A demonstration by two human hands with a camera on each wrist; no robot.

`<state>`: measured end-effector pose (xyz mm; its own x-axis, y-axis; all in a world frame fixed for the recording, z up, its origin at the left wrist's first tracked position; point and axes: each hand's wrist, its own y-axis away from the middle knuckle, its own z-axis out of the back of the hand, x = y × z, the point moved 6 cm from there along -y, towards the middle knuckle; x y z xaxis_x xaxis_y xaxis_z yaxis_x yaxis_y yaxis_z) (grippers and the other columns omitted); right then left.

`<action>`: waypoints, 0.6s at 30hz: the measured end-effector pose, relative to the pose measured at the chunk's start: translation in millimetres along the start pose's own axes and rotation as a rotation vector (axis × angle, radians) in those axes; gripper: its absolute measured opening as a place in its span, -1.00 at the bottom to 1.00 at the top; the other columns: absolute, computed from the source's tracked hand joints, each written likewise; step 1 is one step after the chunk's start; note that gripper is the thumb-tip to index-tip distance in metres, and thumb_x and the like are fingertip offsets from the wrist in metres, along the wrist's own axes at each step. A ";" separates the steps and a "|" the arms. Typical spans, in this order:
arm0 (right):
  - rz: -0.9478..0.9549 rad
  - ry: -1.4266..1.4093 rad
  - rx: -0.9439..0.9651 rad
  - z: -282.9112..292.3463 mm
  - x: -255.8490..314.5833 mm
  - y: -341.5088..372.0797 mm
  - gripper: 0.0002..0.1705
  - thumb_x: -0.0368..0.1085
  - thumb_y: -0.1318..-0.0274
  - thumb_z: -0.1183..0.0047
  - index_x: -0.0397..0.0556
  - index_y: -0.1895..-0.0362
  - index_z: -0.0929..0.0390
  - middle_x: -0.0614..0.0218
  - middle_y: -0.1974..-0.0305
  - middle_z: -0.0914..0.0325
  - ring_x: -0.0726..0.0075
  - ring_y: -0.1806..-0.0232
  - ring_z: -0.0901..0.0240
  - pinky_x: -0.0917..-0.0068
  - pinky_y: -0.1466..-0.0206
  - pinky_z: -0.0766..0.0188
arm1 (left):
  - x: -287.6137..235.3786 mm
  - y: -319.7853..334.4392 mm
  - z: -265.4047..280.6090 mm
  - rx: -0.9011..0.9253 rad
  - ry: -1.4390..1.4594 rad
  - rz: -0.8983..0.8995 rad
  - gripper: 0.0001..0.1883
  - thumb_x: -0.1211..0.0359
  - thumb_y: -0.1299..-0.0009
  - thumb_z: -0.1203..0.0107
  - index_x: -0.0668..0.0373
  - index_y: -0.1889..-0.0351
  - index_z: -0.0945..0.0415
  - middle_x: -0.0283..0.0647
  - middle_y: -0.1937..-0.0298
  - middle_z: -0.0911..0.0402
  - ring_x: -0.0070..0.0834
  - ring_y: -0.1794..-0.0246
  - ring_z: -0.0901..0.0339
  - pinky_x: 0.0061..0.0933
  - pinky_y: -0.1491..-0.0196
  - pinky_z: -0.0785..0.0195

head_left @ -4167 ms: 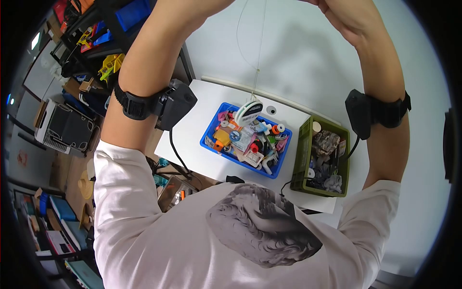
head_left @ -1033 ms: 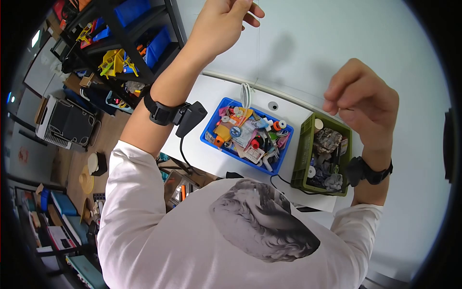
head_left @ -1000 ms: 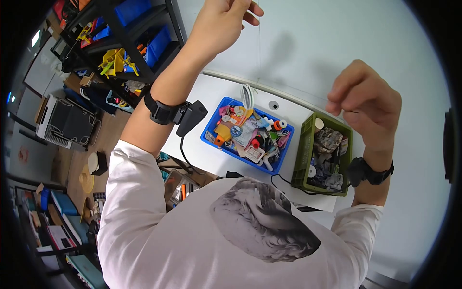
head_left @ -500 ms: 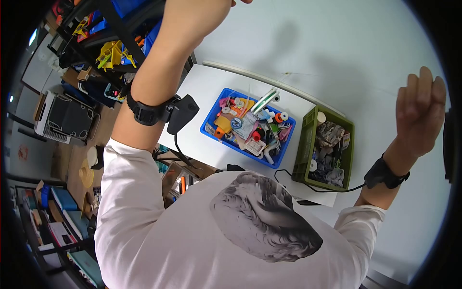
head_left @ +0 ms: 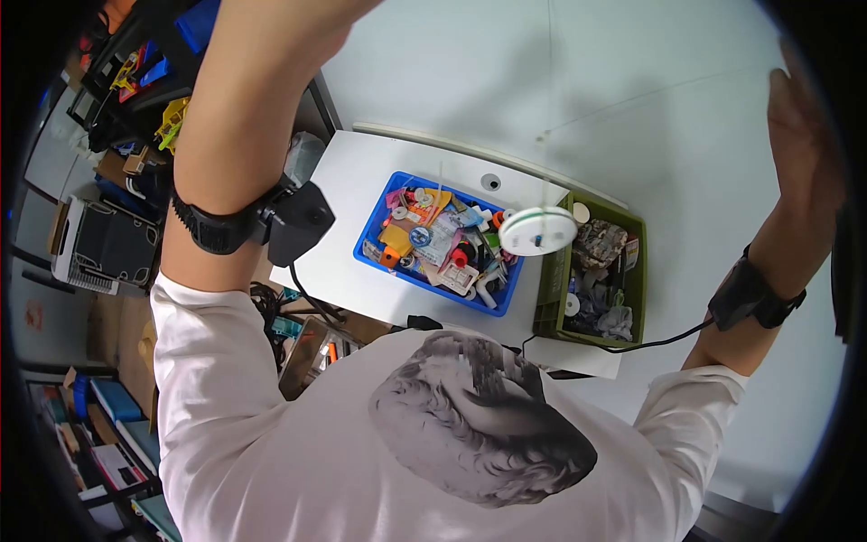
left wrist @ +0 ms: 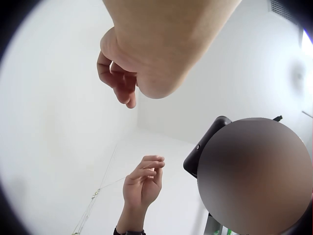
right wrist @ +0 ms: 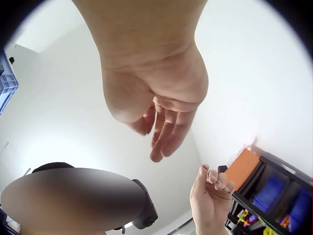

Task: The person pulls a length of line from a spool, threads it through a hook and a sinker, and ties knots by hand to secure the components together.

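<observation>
A white, green-rimmed spool hangs in the air on thin clear line, overlapping the gap between the blue bin and the green crate in the head view. Above the spool the line has a small knot and splits, one strand rising, the other running right. My left hand is raised beyond the head view's top edge; its curled fingers hold the line, which crosses them in the right wrist view. At the far right, my right hand is raised at the end of the sideways strand, fingers bent towards the thumb, pinching it.
On the white table a blue bin holds mixed small goods, with a green crate to its right. A white wall stands behind. Black shelves are at the left. A cable runs to the right wrist camera.
My right hand has moved right and up, away from above the green crate. The left hand has risen out of the head view. The spool has swung right and turned its flat face.
</observation>
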<state>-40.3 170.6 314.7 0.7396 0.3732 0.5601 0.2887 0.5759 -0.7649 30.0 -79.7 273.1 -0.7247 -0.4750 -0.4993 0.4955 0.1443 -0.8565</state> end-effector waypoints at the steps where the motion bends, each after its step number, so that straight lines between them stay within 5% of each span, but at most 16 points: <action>1: 0.000 0.130 -0.031 -11.4 0.3 0.2 -0.64 -0.04 -0.59 0.13 0.03 -0.09 -0.60 0.36 -0.16 -0.65 0.36 -0.20 -0.62 0.28 -0.08 -0.81 | -3.2 0.6 -5.0 0.006 -0.034 -0.028 -0.71 0.21 -0.68 0.03 0.24 0.06 -0.58 -0.26 0.45 -0.72 -0.66 0.53 -0.56 -0.65 0.43 -0.37; 6: 0.020 0.361 -0.068 -48.3 -5.3 -8.2 -0.65 -0.05 -0.56 0.08 0.01 -0.07 -0.61 0.35 -0.12 -0.66 0.38 -0.16 -0.62 0.30 -0.07 -0.79 | -17.2 -2.7 -23.0 0.330 0.186 0.197 -0.68 0.22 -0.63 -0.02 0.33 0.05 -0.61 -0.20 0.41 -0.76 -0.63 0.48 -0.56 -0.58 0.32 -0.41; 9: 0.040 0.383 -0.070 -56.2 -8.9 -14.3 -0.66 -0.05 -0.54 0.05 0.00 -0.06 -0.62 0.35 -0.10 -0.66 0.39 -0.14 -0.63 0.32 -0.06 -0.77 | -24.7 -0.8 -30.9 0.303 0.055 0.086 -0.67 0.23 -0.61 -0.01 0.34 0.08 -0.63 -0.20 0.40 -0.77 -0.62 0.48 -0.57 -0.57 0.32 -0.42; 15: 0.077 0.399 -0.079 -56.4 -6.6 -26.5 -0.66 -0.07 -0.51 0.00 -0.03 -0.04 -0.63 0.34 -0.05 -0.67 0.41 -0.09 -0.63 0.35 -0.05 -0.75 | -28.8 -2.5 -30.2 0.146 -0.058 0.247 -0.68 0.23 -0.60 -0.02 0.31 0.09 -0.65 -0.19 0.35 -0.78 -0.62 0.43 -0.58 -0.56 0.32 -0.43; 18: 0.080 0.408 -0.078 -56.7 -5.4 -28.1 -0.67 -0.07 -0.49 -0.03 -0.04 -0.03 -0.64 0.34 -0.02 -0.68 0.42 -0.06 -0.63 0.37 -0.04 -0.73 | -19.2 -5.1 -25.1 0.230 0.191 0.092 -0.70 0.23 -0.59 -0.05 0.30 0.10 -0.65 -0.21 0.34 -0.76 -0.62 0.42 -0.58 -0.57 0.33 -0.42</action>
<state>-18.0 111.1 315.2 0.9370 0.0872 0.3381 0.2540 0.4943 -0.8314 29.3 -49.5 283.8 -0.7381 -0.2940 -0.6072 0.6425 -0.0316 -0.7657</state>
